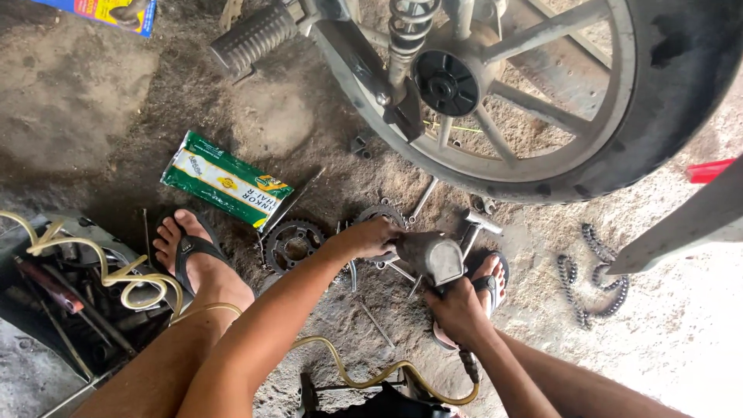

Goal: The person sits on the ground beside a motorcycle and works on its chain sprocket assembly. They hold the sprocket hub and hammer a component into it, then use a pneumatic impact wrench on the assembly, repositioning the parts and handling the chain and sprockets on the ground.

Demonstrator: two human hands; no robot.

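Observation:
My right hand [457,310] grips the handle of a grey air impact wrench [433,255] fed by a yellow hose [371,375]. My left hand [370,238] rests on the front of the wrench, over a toothed sprocket [379,213] lying on the dirt floor. A second sprocket [292,245] lies just left of it. A motorcycle rear wheel [542,101] with grey spokes and a black tyre stands beyond my hands.
A green and white flat packet [224,179] lies on the ground at left. A loose drive chain [592,279] curls at right. A tray of tools [70,302] sits at lower left. My feet in black sandals [190,251] flank the work. A footpeg [251,37] juts out at top.

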